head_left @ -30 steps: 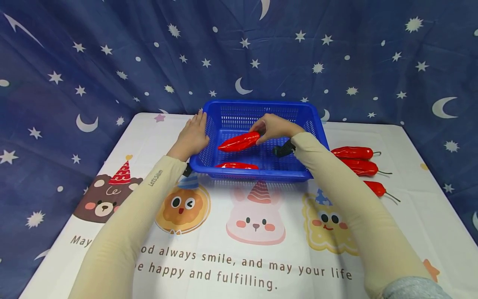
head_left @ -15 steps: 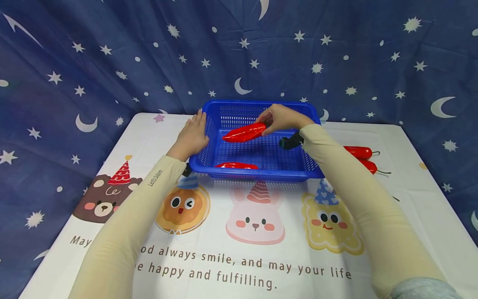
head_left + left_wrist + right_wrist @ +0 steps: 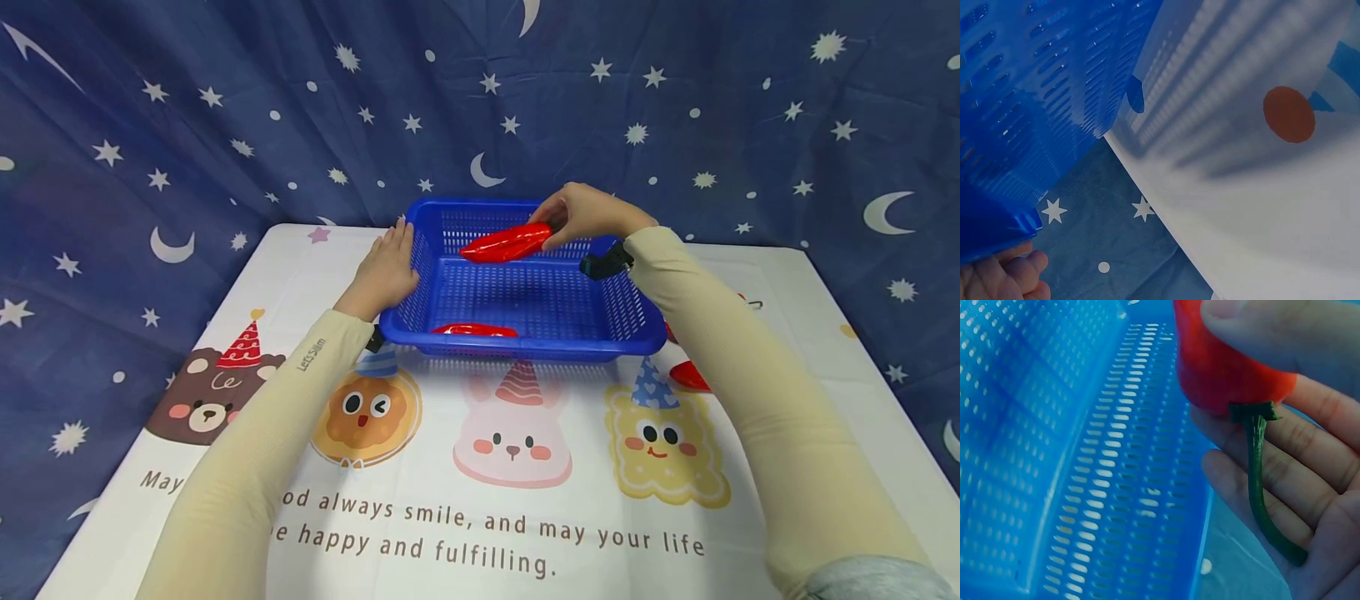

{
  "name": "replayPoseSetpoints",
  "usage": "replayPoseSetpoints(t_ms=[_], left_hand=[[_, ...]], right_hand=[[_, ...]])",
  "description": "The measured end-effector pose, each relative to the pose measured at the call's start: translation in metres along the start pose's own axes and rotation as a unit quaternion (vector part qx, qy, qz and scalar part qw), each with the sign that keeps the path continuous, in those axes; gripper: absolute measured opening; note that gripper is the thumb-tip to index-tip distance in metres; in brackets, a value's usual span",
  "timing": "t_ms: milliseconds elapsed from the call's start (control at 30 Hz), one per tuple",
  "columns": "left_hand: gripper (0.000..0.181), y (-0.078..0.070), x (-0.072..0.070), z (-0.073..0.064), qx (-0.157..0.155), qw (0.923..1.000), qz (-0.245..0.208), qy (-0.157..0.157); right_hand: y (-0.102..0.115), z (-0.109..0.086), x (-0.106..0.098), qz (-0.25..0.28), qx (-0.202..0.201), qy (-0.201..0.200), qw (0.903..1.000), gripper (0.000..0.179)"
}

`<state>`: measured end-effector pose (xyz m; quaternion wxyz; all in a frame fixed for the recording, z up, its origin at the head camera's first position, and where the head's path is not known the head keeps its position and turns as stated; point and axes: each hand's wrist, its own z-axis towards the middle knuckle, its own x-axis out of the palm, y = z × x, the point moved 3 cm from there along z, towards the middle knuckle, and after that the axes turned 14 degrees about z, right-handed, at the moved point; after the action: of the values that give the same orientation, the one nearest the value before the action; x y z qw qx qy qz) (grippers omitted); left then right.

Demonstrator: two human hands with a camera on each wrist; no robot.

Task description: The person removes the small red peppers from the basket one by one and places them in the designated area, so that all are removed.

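Note:
My left hand (image 3: pixel 382 271) holds the left rim of a blue plastic basket (image 3: pixel 525 348); in the left wrist view its fingertips (image 3: pixel 1038 259) show just beyond the rim. My right hand (image 3: pixel 592 212) pinches a red chili pepper (image 3: pixel 506 243) by its thick stem end, above the basket's back part. The pepper's tip points left. Seen from the right wrist, the thumb presses the pepper's body, and the green curved stem (image 3: pixel 1259 469) lies across the fingers. Another red pepper (image 3: pixel 476 330) lies inside along the basket's front wall, partly hidden by the rim.
Right of the basket, a red pepper (image 3: pixel 688 376) lies on the printed white tablecloth (image 3: pixel 600 558), with others mostly hidden behind my right sleeve (image 3: pixel 727 333). A dark blue starry curtain (image 3: pixel 420 83) hangs close behind the basket.
My right hand has moved up and to the right, carrying the pepper toward the basket's back wall. The left hand, basket and front pepper have stayed in place.

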<state>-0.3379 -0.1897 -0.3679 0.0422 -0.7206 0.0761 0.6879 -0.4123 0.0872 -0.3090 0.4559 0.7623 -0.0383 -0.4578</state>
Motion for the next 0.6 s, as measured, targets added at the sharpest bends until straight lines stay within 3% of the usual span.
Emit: replayPoseSetpoints(t_ms=[600], left_hand=[[0.071, -0.001, -0.001, -0.001, -0.003, 1.0, -0.003, 0.004]], right_hand=[[-0.002, -0.031, -0.034, -0.027, 0.013, -0.04, 0.9988, 0.048]])
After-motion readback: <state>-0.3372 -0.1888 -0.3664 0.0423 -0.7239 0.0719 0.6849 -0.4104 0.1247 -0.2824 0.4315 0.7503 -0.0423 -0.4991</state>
